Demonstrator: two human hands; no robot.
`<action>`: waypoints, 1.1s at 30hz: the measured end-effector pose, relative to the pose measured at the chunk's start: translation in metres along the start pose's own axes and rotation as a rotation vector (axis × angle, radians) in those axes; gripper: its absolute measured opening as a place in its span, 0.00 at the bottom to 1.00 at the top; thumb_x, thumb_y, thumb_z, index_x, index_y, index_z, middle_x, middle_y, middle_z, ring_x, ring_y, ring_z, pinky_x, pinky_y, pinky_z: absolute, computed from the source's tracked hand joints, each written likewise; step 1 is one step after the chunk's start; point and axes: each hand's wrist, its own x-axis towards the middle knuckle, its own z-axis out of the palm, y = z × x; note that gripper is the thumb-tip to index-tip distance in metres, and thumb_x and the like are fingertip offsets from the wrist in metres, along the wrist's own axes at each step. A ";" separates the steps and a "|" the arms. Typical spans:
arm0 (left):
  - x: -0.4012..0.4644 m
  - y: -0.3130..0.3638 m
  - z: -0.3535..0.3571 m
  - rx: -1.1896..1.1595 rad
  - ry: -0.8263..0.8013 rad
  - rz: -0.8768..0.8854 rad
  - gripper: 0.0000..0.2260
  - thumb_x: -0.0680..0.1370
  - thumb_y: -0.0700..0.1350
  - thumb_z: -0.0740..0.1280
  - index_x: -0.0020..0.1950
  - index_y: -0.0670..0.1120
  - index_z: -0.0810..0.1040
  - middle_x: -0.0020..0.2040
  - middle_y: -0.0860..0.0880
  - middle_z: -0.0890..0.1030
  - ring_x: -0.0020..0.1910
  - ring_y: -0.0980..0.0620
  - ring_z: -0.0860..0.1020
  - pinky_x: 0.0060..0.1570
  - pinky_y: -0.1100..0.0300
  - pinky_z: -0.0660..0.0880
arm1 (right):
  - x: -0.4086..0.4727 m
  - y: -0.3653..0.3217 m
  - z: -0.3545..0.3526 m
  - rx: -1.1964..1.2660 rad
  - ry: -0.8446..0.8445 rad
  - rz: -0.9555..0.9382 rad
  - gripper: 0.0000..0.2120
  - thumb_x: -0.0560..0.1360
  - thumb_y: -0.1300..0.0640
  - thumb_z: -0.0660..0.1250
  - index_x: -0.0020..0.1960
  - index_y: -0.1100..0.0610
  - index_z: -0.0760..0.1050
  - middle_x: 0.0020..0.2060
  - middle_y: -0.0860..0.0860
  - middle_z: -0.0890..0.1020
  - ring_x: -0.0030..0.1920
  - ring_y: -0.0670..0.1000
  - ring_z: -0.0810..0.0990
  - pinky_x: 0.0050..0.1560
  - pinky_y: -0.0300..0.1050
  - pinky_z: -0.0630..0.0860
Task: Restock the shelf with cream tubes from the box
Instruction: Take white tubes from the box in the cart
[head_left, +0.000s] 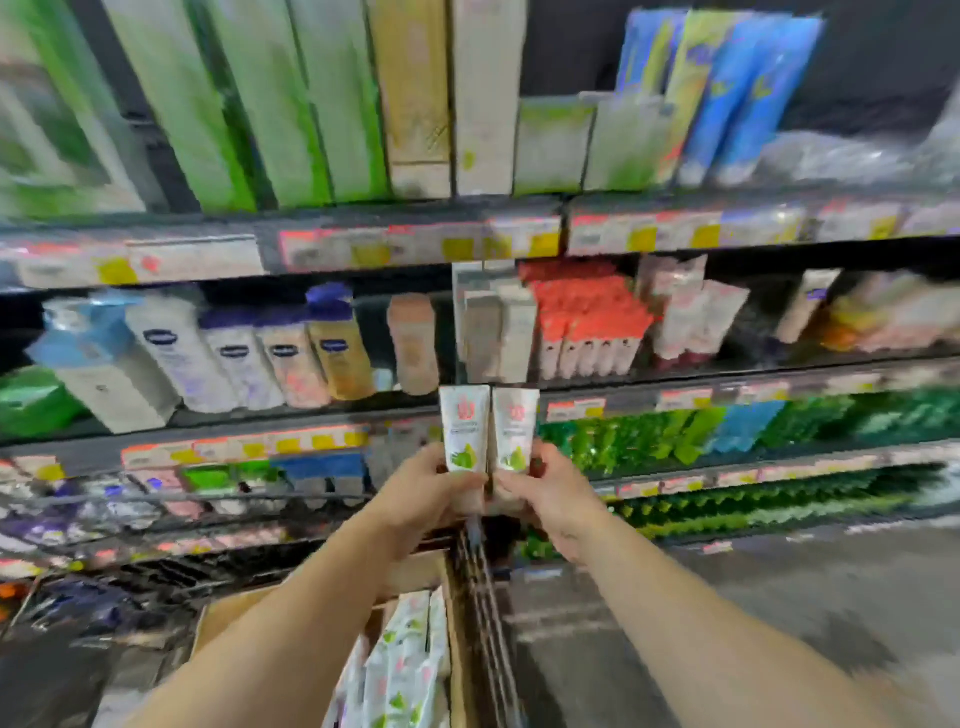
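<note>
Two white cream tubes with a pink emblem and green leaves stand upright side by side in front of the middle shelf (649, 387). My left hand (426, 491) grips the left tube (464, 428) by its lower end. My right hand (548, 493) holds the right tube (514, 431) the same way. Below my forearms an open cardboard box (223, 618) holds several more tubes (405, 660) of the same kind. The whole view is blurred.
The shelf unit carries green and white cartons on top, lotion bottles (234, 353) and orange-capped tubes (587, 322) at mid height, and green packs (649, 436) lower down. A wire cart edge (480, 587) runs beside the box. Grey floor (779, 597) lies to the right.
</note>
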 end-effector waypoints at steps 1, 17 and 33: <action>0.007 0.020 0.026 0.007 -0.022 0.022 0.11 0.77 0.35 0.68 0.58 0.43 0.77 0.47 0.45 0.85 0.43 0.47 0.83 0.42 0.51 0.82 | -0.004 -0.014 -0.031 0.039 0.018 -0.024 0.12 0.74 0.64 0.72 0.51 0.51 0.73 0.47 0.51 0.83 0.47 0.52 0.82 0.46 0.47 0.79; 0.050 0.247 0.511 0.224 -0.503 0.578 0.03 0.78 0.37 0.67 0.47 0.38 0.79 0.41 0.35 0.82 0.39 0.43 0.79 0.40 0.55 0.76 | -0.137 -0.160 -0.557 -0.069 0.491 -0.489 0.15 0.73 0.63 0.73 0.59 0.61 0.76 0.37 0.47 0.80 0.31 0.39 0.77 0.33 0.33 0.72; 0.239 0.383 0.590 0.278 -0.090 0.682 0.11 0.75 0.40 0.72 0.56 0.51 0.78 0.52 0.55 0.83 0.49 0.55 0.82 0.47 0.57 0.79 | 0.048 -0.285 -0.716 -0.277 0.509 -0.516 0.14 0.73 0.53 0.74 0.56 0.51 0.75 0.50 0.45 0.83 0.50 0.47 0.82 0.52 0.43 0.78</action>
